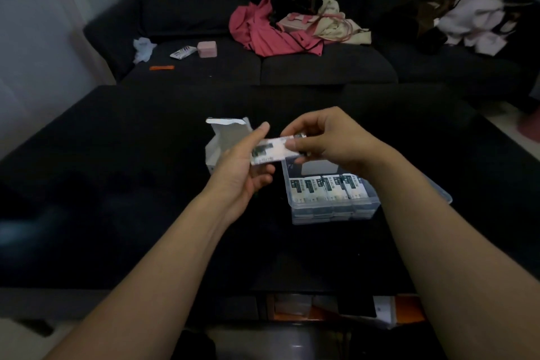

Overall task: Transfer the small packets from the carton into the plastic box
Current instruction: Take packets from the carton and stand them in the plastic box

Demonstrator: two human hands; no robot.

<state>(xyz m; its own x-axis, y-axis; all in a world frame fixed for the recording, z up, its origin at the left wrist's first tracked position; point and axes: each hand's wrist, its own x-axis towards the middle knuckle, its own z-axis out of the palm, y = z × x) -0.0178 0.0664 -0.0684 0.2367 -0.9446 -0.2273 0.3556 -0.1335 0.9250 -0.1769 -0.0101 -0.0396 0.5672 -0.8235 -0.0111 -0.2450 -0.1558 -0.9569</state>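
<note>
Looking down over the black table [117, 199], we see the clear plastic box [336, 207] on our right side, already partly filled: a row of small packets [324, 187] stands side by side along its near half, with more stacked beneath them showing through the near wall. The far half of the box looks bare, so we judge there is room for more. What may be its lid [438, 193] lies just beside it on the right, though we cannot be sure.

Behind and to the left of the box stands the white carton [225, 137], its top flap raised. We cannot see inside it, so we cannot tell how many packets are left; the task looks well under way, not finished.

Between carton and box, above the table, we hold a packet [270, 150] in both hands. Our left hand [242, 169] reaches in from the left, palm turned up and inward, its thumb and fingers holding the packet's left end. Our right hand [327, 140] comes from the right, knuckles up, fingers curled narrow and thumb pinching the right end. The packet hangs just above the box's far left corner, not yet inside.
</note>
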